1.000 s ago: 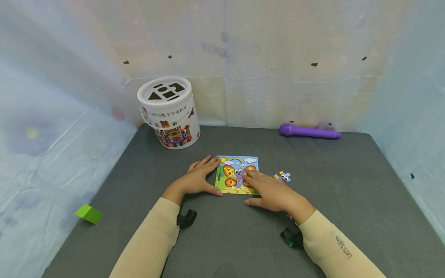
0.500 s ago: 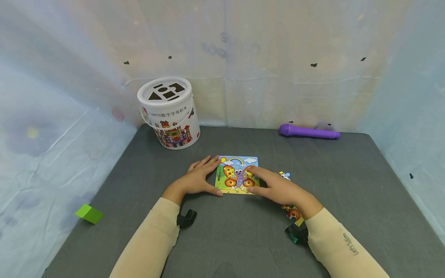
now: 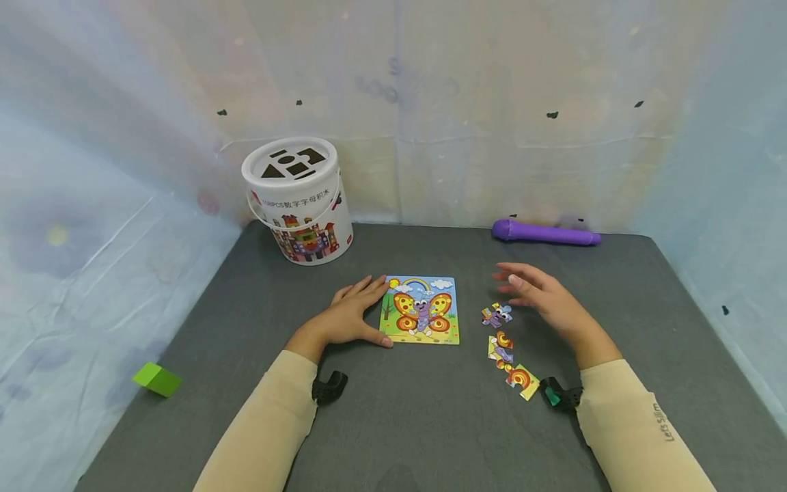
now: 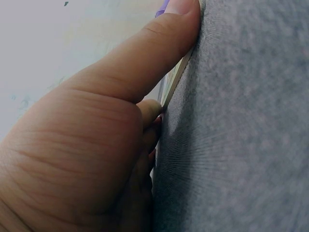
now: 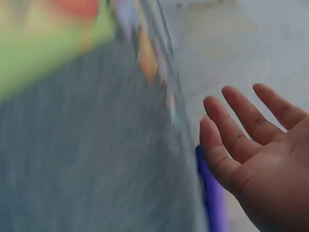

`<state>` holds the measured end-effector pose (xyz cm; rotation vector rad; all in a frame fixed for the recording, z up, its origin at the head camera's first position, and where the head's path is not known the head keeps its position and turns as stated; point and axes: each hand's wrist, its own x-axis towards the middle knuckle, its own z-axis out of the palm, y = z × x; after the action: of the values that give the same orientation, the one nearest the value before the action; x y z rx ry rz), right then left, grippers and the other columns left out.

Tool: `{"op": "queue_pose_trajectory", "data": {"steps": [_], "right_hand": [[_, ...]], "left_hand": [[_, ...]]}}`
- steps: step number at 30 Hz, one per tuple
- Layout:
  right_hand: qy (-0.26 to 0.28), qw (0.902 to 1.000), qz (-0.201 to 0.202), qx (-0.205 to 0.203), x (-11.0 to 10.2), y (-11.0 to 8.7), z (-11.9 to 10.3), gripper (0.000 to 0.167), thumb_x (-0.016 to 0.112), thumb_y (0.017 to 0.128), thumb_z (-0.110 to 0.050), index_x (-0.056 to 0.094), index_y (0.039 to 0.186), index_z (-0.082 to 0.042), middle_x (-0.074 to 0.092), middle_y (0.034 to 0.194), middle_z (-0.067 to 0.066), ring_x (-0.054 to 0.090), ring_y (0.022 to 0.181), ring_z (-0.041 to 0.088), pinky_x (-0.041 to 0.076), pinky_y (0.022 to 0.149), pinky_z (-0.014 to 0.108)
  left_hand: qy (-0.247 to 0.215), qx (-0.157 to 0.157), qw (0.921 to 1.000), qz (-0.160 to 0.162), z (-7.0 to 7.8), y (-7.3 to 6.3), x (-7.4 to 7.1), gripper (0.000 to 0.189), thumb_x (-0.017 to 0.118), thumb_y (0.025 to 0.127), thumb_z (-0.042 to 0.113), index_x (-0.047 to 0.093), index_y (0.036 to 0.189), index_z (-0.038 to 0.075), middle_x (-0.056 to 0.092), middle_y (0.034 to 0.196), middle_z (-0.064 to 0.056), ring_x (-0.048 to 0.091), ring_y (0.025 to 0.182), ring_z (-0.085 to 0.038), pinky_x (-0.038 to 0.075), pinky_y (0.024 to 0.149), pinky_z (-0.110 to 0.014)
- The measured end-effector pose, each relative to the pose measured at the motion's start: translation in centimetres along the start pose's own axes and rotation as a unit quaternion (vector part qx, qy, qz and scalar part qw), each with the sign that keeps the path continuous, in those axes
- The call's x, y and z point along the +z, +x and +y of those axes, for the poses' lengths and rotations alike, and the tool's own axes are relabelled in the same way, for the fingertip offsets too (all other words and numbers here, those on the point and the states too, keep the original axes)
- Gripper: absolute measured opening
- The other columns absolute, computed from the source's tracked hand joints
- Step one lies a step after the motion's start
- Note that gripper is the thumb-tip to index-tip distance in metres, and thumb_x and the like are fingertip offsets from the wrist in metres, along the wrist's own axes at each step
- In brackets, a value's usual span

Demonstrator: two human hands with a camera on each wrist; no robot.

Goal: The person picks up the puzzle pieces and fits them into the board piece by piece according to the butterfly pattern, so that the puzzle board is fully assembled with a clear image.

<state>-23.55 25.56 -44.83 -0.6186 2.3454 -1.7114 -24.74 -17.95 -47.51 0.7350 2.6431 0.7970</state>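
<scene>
Head view alone shows my left fingers (image 3: 371, 296) spread against the whole puzzle (image 3: 421, 311), inside desk (image 3: 430, 417) edges; right fingers (image 5: 229, 126) parted.

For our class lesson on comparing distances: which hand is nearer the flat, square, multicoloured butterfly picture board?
Left. The left hand touches the butterfly board at its left side; the right hand is apart from it, off to the right, by the loose, multicoloured jigsaw pieces.

Screened-off booth: pale sheeting (image 3: 467, 150) behind and beside grey table (image 3: 430, 410).
</scene>
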Motion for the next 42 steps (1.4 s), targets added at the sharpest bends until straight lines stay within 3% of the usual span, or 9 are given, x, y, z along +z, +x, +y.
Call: {"op": "queue_pose_trajectory", "data": {"steps": [5, 7, 11, 14, 18, 24, 31, 42], "right_hand": [[-0.014, 0.9986, -0.016, 0.048, -1.1, -0.5, 1.7, 0.055, 0.049, 0.119, -0.033, 0.048, 0.161, 0.002, 0.055, 0.158, 0.022, 0.053, 0.143, 0.038, 0.050, 0.106, 0.029], [-0.039, 0.9967, -0.033, 0.063, -1.2, -0.6, 2.1, 0.057, 0.056, 0.116, -0.034, 0.049, 0.161, 0.000, 0.054, 0.159, 0.019, 0.049, 0.146, 0.036, 0.045, 0.110, 0.029], [-0.101, 0.9908, -0.059, 0.067, -1.1, -0.4, 2.3, 0.063, 0.076, 0.106, -0.033, 0.055, 0.159, -0.006, 0.052, 0.161, 0.013, 0.044, 0.149, 0.033, 0.037, 0.118, 0.047], [-0.152, 0.9842, -0.069, 0.059, -0.7, -0.2, 2.1, 0.061, 0.083, 0.101, -0.030, 0.062, 0.153, -0.005, 0.049, 0.158, 0.015, 0.045, 0.145, 0.037, 0.037, 0.116, 0.061], [-0.203, 0.9755, -0.059, 0.061, -0.3, -0.1, 1.6, 0.047, 0.083, 0.100, -0.020, 0.069, 0.140, 0.000, 0.051, 0.142, 0.018, 0.052, 0.129, 0.039, 0.044, 0.106, 0.061], [-0.218, 0.9720, -0.048, 0.073, 0.0, 0.0, 1.1, 0.015, 0.082, 0.099, -0.013, 0.075, 0.111, -0.004, 0.056, 0.123, 0.014, 0.056, 0.108, 0.029, 0.047, 0.092, 0.048], [-0.216, 0.9715, -0.049, 0.085, 0.3, -0.1, 0.4, 0.028, 0.081, 0.100, -0.013, 0.073, 0.124, 0.000, 0.059, 0.125, 0.016, 0.054, 0.109, 0.032, 0.046, 0.091, 0.048], [-0.227, 0.9695, -0.050, 0.079, 0.4, 0.0, 0.2, 0.022, 0.081, 0.100, -0.011, 0.070, 0.117, -0.002, 0.063, 0.114, 0.012, 0.058, 0.100, 0.028, 0.049, 0.084, 0.045]], "left_hand": [[0.000, -0.002, 1.0000, -0.001, -0.1, 0.0, 0.2, 0.129, 0.092, 0.077, 0.068, 0.024, 0.176, 0.021, 0.012, 0.181, 0.004, -0.001, 0.166, -0.024, -0.001, 0.127, -0.056], [0.002, -0.001, 1.0000, -0.002, -0.2, 0.0, 0.2, 0.129, 0.092, 0.077, 0.068, 0.023, 0.176, 0.022, 0.011, 0.181, 0.004, -0.001, 0.166, -0.024, -0.001, 0.127, -0.056], [0.004, -0.001, 1.0000, -0.001, -0.2, 0.1, 0.1, 0.129, 0.092, 0.077, 0.068, 0.023, 0.176, 0.022, 0.011, 0.181, 0.005, -0.001, 0.166, -0.024, -0.001, 0.127, -0.056], [0.001, -0.002, 1.0000, -0.002, -0.1, 0.1, 0.0, 0.129, 0.092, 0.077, 0.068, 0.024, 0.176, 0.022, 0.011, 0.181, 0.005, -0.002, 0.166, -0.024, -0.001, 0.127, -0.056], [0.002, -0.003, 1.0000, -0.004, -0.1, 0.1, 0.0, 0.129, 0.092, 0.077, 0.069, 0.024, 0.176, 0.022, 0.011, 0.181, 0.005, -0.002, 0.166, -0.023, -0.001, 0.127, -0.056], [0.002, -0.002, 1.0000, -0.005, 0.0, 0.1, 0.0, 0.129, 0.092, 0.077, 0.068, 0.024, 0.176, 0.022, 0.011, 0.181, 0.005, -0.002, 0.166, -0.024, -0.001, 0.127, -0.056], [0.002, 0.001, 1.0000, -0.003, -0.2, 0.1, 0.0, 0.129, 0.092, 0.077, 0.069, 0.024, 0.176, 0.022, 0.011, 0.181, 0.005, -0.002, 0.166, -0.024, 0.000, 0.127, -0.057], [0.005, -0.001, 1.0000, -0.003, -0.1, 0.1, 0.0, 0.129, 0.092, 0.077, 0.068, 0.024, 0.176, 0.022, 0.011, 0.181, 0.005, -0.002, 0.166, -0.023, -0.001, 0.127, -0.056]]}}
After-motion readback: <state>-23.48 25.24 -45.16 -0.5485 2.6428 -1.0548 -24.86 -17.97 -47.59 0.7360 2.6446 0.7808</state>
